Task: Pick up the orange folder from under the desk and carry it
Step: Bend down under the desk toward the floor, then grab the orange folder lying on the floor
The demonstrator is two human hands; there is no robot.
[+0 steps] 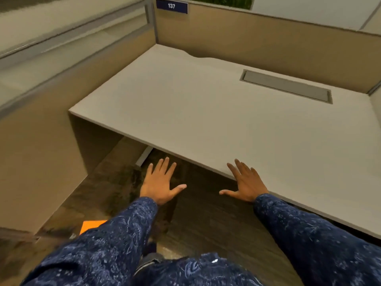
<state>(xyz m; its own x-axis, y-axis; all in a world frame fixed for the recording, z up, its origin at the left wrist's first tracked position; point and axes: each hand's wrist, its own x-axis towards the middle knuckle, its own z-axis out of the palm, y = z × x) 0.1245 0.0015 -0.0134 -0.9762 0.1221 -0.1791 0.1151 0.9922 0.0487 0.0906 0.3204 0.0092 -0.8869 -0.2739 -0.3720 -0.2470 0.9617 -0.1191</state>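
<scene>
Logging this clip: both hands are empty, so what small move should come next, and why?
Probably lower the left hand toward the orange folder on the floor, part hidden by the left sleeve. Both it and the right hand are open, holding nothing.

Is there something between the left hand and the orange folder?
Yes. The person's own left sleeve covers most of the orange folder on the floor; the open left hand is past it, nearer the desk.

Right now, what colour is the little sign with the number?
Dark blue sign with white numbers, head view.
</scene>
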